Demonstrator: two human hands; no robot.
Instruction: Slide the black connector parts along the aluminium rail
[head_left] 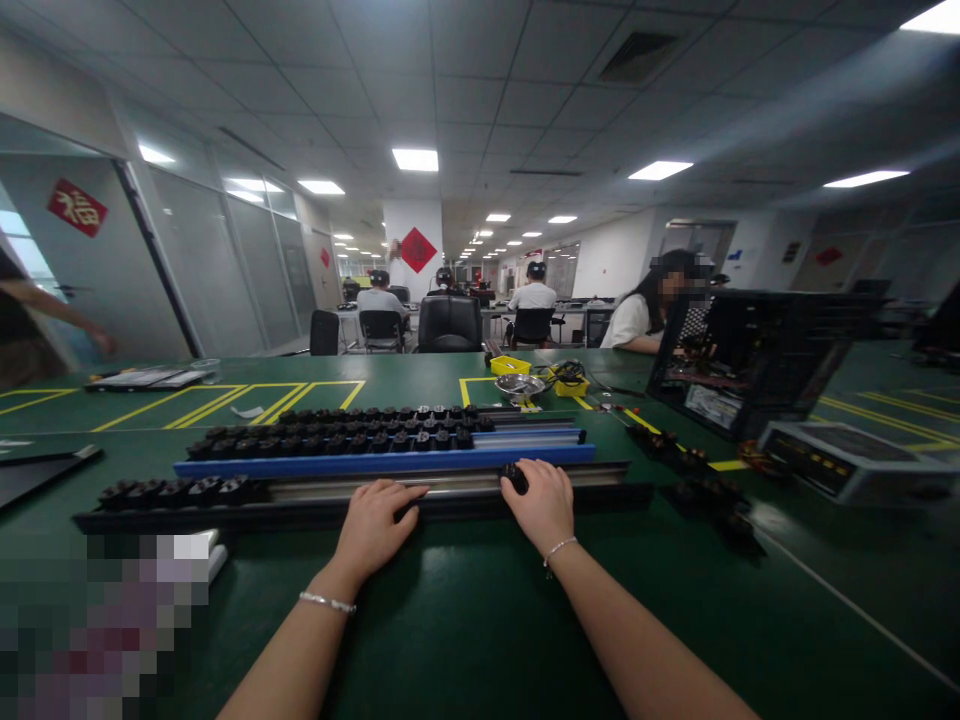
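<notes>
A long black rail [315,510] with a silvery channel lies across the table in front of me. Small black blocks [172,492] sit in a row on its left part. My left hand [377,522] rests on the rail near its middle, index finger stretched along it and thumb apart, holding nothing. Farther right, my right hand [544,500] has its fingers closed round one small black block [514,478] at the channel. Behind this rail lies a blue rail [390,460], and past it more rails carry rows of similar black blocks [330,438].
Loose black parts [712,495] lie right of the rails. Beyond them stand an open computer case [757,350] and a metal power supply box [855,465]. A metal bowl [520,386] and a yellow tray [510,366] are farther back. A co-worker [637,315] sits behind the case.
</notes>
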